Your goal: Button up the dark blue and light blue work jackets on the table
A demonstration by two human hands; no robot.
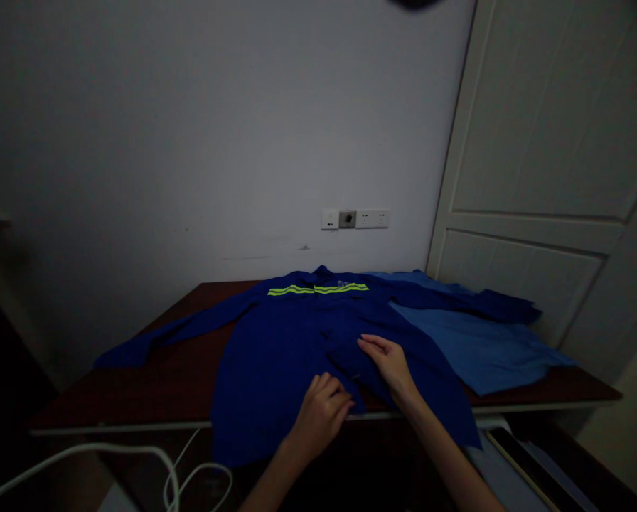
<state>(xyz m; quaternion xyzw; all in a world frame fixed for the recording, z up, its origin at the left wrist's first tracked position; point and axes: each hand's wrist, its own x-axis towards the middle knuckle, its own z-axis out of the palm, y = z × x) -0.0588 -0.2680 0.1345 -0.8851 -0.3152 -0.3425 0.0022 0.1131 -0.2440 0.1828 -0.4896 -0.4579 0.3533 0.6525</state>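
A dark blue work jacket (pixel 276 348) with yellow-green striped bands across the chest lies front up, its sleeves spread to both sides and its lower hem hanging over the table's front edge. My left hand (pixel 323 411) is closed at the lower front of the jacket, fingers curled on the cloth beside the front opening. My right hand (pixel 389 361) pinches the other front panel, which is partly turned back there. Below the opening, the front panels stand apart. The fingertips' exact hold is dim and partly hidden.
A lighter blue garment (pixel 457 345) lies under the jacket's right-hand sleeve. The dark red table (pixel 185 377) stands against a wall with sockets (pixel 372 218). White cables (pixel 137 448) loop at lower left; a phone-like flat object (pixel 532 466) lies at lower right, near a white door (pixel 532 178).
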